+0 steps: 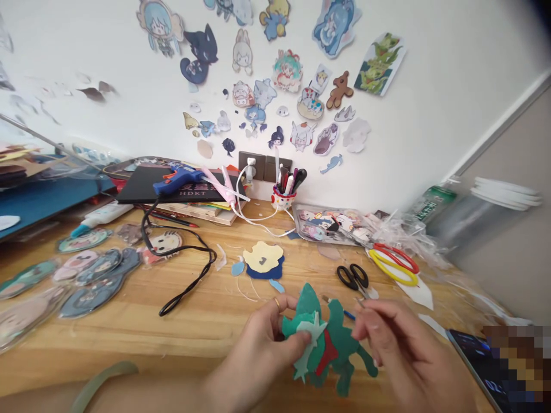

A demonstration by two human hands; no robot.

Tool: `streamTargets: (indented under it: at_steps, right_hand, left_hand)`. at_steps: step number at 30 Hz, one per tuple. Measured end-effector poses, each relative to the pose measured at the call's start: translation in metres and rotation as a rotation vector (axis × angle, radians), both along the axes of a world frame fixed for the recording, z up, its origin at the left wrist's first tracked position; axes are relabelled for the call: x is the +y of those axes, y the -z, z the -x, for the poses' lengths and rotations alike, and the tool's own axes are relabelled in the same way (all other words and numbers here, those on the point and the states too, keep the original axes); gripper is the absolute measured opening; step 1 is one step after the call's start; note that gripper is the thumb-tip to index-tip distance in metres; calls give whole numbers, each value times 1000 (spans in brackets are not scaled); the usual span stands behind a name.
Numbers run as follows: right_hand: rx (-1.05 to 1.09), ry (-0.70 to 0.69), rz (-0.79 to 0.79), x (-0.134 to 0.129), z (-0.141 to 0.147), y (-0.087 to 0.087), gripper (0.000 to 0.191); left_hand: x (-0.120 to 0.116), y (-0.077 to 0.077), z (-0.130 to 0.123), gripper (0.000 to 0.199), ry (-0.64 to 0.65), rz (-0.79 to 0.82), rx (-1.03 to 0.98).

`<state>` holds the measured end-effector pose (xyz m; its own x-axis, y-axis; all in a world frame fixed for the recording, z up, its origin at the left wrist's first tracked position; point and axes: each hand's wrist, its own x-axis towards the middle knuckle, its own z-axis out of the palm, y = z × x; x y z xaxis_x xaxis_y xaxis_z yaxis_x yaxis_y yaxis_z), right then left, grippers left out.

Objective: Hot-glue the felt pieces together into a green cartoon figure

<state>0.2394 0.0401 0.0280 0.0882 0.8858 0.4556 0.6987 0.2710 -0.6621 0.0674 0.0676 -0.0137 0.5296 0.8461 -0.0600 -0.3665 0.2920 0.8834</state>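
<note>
My left hand [275, 338] is closed on a green animal-shaped cutout [342, 332], thumb on its front. Layered on the cutout are a pale green jagged piece [312, 338] and a red piece [327, 353]. My right hand [398, 338] is closed in a pinch just right of the cutout. A thin tip shows at its fingers, too small to name. Beyond the hands lie black-handled scissors [353, 276] and a cream cutout [263, 256] on top of a dark blue one [275, 271]. A thin blue stick [349, 315] lies partly hidden behind the cutout.
At the back are a blue glue gun [178, 180], its black cable [206, 269] and a pen cup [283, 198]. Red-and-yellow scissors [394, 264] lie right of a tray [305, 234]. Several flat character pieces [97, 284] cover the left; a phone [477, 367] is front right.
</note>
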Motion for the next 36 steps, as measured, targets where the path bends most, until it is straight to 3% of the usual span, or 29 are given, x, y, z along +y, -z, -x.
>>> streamTargets:
  at_steps: [6,15,19,21,25,31,36]
  right_hand:
    - [-535,-100,-280,0,9,15,18]
    - [-897,-160,-364,-4,-6,45,27]
    - [-1021,-115,-413,-7,-10,50,30]
    - [-1082,-99,-438,-9,-10,49,31]
    - [-1125,-94,-444,-12,-8,48,34]
    - [-988,-57,-468,-9,1,41,28]
    - [-1008,-51,-515,-8,12,32,27]
  left_hand:
    - [4,9,-1,18,-75,-14,-22]
    - [2,5,-1,17,-140,-1,24]
    - [3,1,-2,25,-88,13,-3]
    - [3,-1,-3,19,-70,-4,9]
    - [2,-4,-4,10,-88,-56,54]
    - [2,-5,-5,14,-115,-82,26]
    - [-1,-2,-4,15,-131,-133,135]
